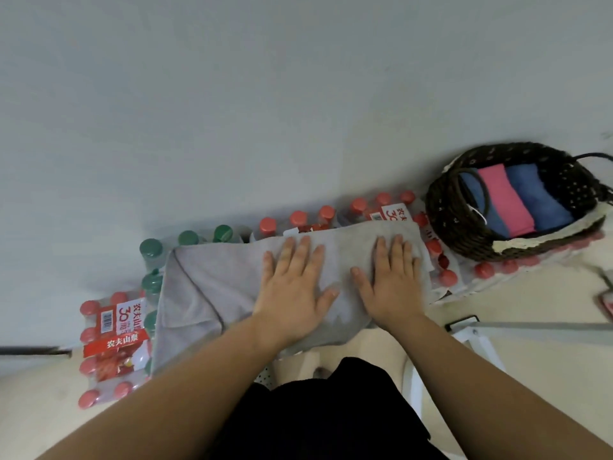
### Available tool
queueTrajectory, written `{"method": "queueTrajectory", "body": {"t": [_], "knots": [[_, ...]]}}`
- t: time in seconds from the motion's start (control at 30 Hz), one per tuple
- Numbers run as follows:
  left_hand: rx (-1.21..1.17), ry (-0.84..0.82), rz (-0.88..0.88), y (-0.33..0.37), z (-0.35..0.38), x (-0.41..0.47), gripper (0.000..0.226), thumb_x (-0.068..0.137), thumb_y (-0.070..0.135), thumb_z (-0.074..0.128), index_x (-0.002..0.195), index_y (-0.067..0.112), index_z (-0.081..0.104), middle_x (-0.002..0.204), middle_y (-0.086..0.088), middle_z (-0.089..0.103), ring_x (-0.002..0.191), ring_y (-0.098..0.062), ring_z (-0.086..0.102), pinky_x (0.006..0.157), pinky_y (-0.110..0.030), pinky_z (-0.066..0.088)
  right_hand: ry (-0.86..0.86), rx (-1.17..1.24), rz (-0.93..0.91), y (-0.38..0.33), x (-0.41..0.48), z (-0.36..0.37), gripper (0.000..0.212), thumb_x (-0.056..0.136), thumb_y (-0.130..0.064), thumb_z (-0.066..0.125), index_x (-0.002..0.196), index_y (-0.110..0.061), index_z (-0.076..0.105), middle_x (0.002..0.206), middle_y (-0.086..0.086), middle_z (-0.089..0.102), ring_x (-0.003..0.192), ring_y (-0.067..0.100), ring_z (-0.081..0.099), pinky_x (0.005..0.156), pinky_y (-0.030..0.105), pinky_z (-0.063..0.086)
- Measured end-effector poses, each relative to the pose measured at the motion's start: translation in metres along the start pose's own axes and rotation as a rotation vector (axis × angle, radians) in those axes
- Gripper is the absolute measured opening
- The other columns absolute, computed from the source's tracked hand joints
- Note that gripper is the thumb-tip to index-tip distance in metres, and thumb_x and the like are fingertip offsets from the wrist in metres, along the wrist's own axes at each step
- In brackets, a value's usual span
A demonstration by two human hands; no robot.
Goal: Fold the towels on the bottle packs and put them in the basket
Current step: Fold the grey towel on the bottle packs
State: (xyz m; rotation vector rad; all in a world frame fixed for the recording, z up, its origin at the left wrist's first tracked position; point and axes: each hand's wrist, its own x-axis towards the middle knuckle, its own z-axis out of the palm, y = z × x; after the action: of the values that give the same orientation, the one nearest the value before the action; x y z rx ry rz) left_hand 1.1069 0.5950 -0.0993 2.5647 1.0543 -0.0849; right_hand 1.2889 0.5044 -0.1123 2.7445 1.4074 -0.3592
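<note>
Both left hand (pixel 295 283) and right hand (pixel 391 282) lie flat, fingers straight, on the grey towel (pixel 212 287).

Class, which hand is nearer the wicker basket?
Right. The right hand lies flat on the grey towel just left of the basket; the left hand lies farther left.

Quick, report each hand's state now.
Left hand: open, fingers flat, pressing the grey towel.
Right hand: open, fingers flat, pressing the same towel.
</note>
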Motion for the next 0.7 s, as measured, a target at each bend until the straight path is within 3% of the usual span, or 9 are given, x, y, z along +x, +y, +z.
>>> {"method": "queueTrajectory", "body": {"t": [0.07,0.17,0.33,0.53,0.7], "knots": [[0.076,-0.068,0.011,0.0,0.007,0.01,0.082,0.094,0.071,0.015,0.158,0.023,-0.004,0.165,-0.005,-0.017,0.151,-0.026,-0.018,0.117,-0.057,-0.014,-0.025,-0.004,-0.029,0.004,0.002,-0.001,0.094,0.083,-0.075,-0.001,0.158,-0.018,-0.007,0.165,0.017,-0.01,0.152,0.032,-0.011,0.122,0.047,-0.007],[0.156,-0.095,0.021,-0.005,0.005,0.02,0.084,0.093,0.072,0.01,0.156,0.022,-0.014,0.162,-0.005,-0.025,0.149,-0.025,-0.024,0.117,-0.058,-0.015,-0.042,-0.014,-0.057,0.009,0.011,-0.005,0.094,0.082,-0.076,-0.001,0.157,-0.022,-0.013,0.164,0.013,-0.018,0.151,0.028,-0.018,0.122,0.045,-0.012],[0.198,-0.099,0.013,-0.012,-0.002,0.037,0.085,0.092,0.072,0.009,0.156,0.021,-0.014,0.163,-0.007,-0.023,0.149,-0.023,-0.023,0.119,-0.054,-0.012,-0.057,-0.035,-0.103,0.016,0.032,-0.012,0.094,0.081,-0.079,-0.002,0.155,-0.023,-0.019,0.164,0.014,-0.02,0.151,0.027,-0.019,0.122,0.045,-0.011],[0.251,-0.099,0.051,-0.019,-0.007,0.06,0.086,0.091,0.074,0.005,0.157,0.021,-0.011,0.164,-0.005,-0.02,0.15,-0.022,-0.021,0.12,-0.051,-0.011,-0.038,-0.051,-0.182,0.028,0.072,-0.019,0.097,0.081,-0.082,0.004,0.157,-0.023,-0.01,0.165,0.015,-0.014,0.152,0.03,-0.014,0.123,0.048,-0.006],[0.24,-0.06,0.03,-0.02,-0.011,0.074,0.084,0.09,0.068,0.003,0.158,0.019,-0.004,0.166,-0.004,-0.013,0.152,-0.02,-0.015,0.121,-0.048,-0.008,-0.052,-0.018,-0.274,0.038,0.088,-0.027,0.096,0.083,-0.081,0.006,0.158,-0.023,-0.009,0.164,0.015,-0.016,0.151,0.028,-0.018,0.122,0.047,-0.01]]}}
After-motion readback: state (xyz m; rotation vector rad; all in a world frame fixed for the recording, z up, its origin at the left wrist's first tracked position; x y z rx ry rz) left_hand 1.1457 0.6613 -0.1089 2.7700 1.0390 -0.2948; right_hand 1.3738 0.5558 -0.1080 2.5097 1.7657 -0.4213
